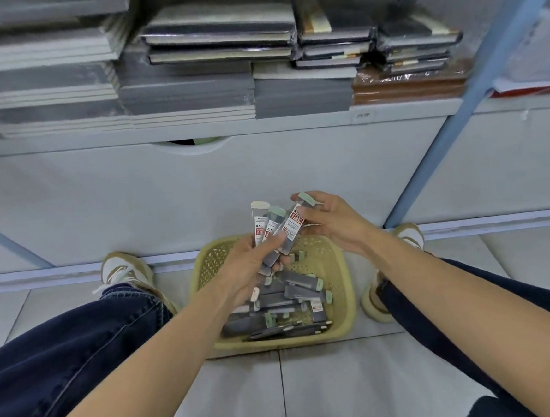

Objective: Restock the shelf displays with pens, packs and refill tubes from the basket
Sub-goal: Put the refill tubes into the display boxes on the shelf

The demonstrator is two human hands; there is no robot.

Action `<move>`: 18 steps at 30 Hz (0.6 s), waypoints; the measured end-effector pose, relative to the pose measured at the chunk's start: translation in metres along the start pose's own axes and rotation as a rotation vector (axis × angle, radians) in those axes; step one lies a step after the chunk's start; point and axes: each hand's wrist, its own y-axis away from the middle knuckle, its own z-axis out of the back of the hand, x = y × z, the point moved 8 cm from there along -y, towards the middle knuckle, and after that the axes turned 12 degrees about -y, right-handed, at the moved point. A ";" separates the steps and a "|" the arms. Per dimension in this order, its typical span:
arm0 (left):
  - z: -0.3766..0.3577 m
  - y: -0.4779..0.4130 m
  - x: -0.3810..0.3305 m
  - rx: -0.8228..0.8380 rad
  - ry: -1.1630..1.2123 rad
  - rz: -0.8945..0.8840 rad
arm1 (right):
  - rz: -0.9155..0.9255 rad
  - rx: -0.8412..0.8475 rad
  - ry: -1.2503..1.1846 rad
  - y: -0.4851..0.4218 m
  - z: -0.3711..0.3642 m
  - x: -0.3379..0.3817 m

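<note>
Several refill tubes (261, 224) fan upward from the left hand (244, 271), whose curled fingers grip their lower ends. The right hand (334, 220) pinches the rightmost tube (294, 225) near its green cap. Directly below both hands, a yellow basket (342, 268) holds more tubes.

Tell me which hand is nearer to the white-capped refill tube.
Left. The left hand grips the white-capped tube by its lower end; the right hand is off to its right, pinching a green-capped tube.
</note>
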 end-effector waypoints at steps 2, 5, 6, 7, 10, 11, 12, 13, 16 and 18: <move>0.000 0.003 -0.028 -0.031 -0.007 -0.061 | 0.065 -0.010 0.046 0.004 -0.007 0.031; 0.003 0.010 -0.077 -0.092 -0.091 -0.190 | 0.131 -0.013 0.063 0.011 -0.020 0.077; 0.004 0.013 -0.094 -0.104 -0.138 -0.239 | 0.133 0.001 0.070 0.013 -0.025 0.093; 0.003 0.018 -0.112 -0.109 -0.173 -0.288 | 0.132 0.022 0.084 0.017 -0.030 0.108; -0.003 0.032 -0.164 -0.118 -0.216 -0.400 | 0.203 0.050 0.118 0.028 -0.041 0.162; -0.005 0.036 -0.180 -0.125 -0.224 -0.422 | 0.246 0.048 0.123 0.032 -0.043 0.182; -0.007 0.040 -0.197 -0.134 -0.228 -0.440 | 0.292 0.047 0.128 0.037 -0.046 0.201; -0.009 0.044 -0.214 -0.142 -0.228 -0.459 | 0.337 0.046 0.134 0.041 -0.049 0.220; -0.017 0.057 -0.266 -0.134 -0.199 -0.518 | 0.480 0.041 0.105 0.057 -0.055 0.280; -0.020 0.065 -0.300 -0.133 -0.135 -0.544 | 0.574 0.046 0.038 0.068 -0.057 0.321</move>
